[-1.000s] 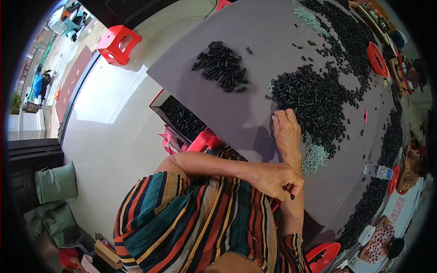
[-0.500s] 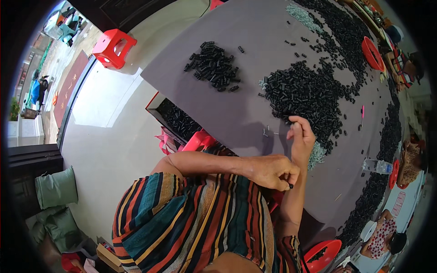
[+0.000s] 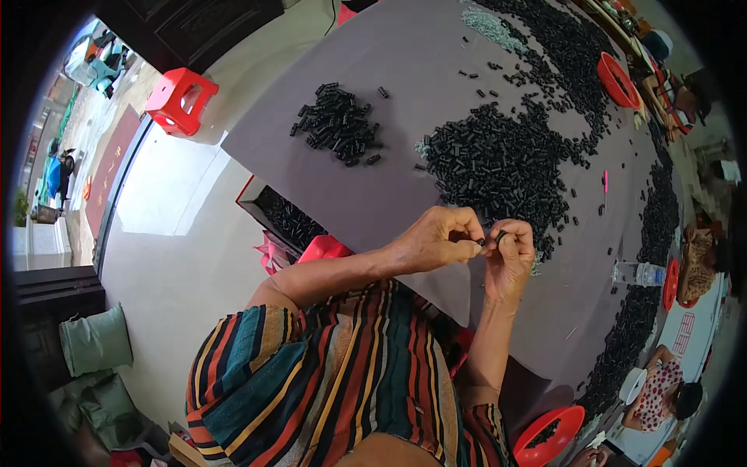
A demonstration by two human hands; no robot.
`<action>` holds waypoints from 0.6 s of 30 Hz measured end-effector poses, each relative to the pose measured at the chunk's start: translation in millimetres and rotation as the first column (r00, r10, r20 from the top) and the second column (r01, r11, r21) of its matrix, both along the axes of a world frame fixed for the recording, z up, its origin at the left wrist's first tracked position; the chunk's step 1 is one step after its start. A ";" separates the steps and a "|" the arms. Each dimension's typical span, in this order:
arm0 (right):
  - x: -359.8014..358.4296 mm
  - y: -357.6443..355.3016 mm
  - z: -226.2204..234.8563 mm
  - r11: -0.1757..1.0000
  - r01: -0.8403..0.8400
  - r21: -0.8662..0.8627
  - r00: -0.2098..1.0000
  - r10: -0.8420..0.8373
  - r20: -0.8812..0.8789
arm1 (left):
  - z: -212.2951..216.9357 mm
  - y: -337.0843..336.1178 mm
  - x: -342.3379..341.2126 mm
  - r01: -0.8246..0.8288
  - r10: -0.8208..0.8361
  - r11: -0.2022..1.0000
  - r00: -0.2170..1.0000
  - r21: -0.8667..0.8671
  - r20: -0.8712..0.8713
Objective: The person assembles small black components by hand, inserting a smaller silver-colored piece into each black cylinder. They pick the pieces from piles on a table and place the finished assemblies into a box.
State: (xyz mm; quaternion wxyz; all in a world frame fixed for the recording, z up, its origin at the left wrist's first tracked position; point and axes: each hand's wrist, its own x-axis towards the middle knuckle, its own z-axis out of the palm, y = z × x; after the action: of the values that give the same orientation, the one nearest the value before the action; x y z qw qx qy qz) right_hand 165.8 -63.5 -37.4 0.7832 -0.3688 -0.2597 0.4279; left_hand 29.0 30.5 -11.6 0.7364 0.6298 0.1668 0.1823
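My two hands meet at the near edge of the big pile of small black cylindrical parts point(image 3: 498, 159). My left hand point(image 3: 437, 243) comes in from the left, thumb and fingers pinched on a small black part point(image 3: 479, 243). Facing it, my right hand point(image 3: 510, 261) has its fingers curled with another small black cylindrical part point(image 3: 502, 236) between thumb and forefinger. The fingertips nearly touch; whether the two parts are joined is too small to tell. Some small pale greenish pieces point(image 3: 535, 269) show beside my right hand.
A smaller heap of black parts point(image 3: 338, 128) lies on the grey table point(image 3: 311, 70) at left. Below its edge is an open box of black parts point(image 3: 284, 214). Red basins point(image 3: 618, 82), a clear bottle point(image 3: 646, 273) and a pink-handled tool point(image 3: 605, 187) sit farther right. A red stool point(image 3: 183, 101) stands on the floor.
My left hand has risen from beside my right forearm to meet my right fingertips. My right hand has come back slightly from the pile's edge. The whole view has shifted a little.
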 end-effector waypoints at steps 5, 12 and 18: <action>-8.4 0.1 -2.3 0.992 0.122 0.018 0.975 -0.124 0.185 | -6.6 -3.3 1.8 -0.041 0.041 0.999 0.999 0.009 0.006; -16.5 -2.5 1.3 0.974 0.220 0.062 0.923 -0.228 0.309 | -8.2 -4.0 0.7 -0.064 0.063 0.996 0.998 0.056 0.021; -15.7 -6.1 5.2 0.979 0.192 0.070 0.918 -0.204 0.340 | -9.7 -4.8 1.2 -0.121 0.115 0.980 0.992 0.161 0.047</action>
State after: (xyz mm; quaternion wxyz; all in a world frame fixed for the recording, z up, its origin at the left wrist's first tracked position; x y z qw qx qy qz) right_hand 150.1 -69.7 -32.2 0.7711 -0.4488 -0.3616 0.2705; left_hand 30.2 25.8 -21.2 0.6731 0.6736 0.1746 0.2504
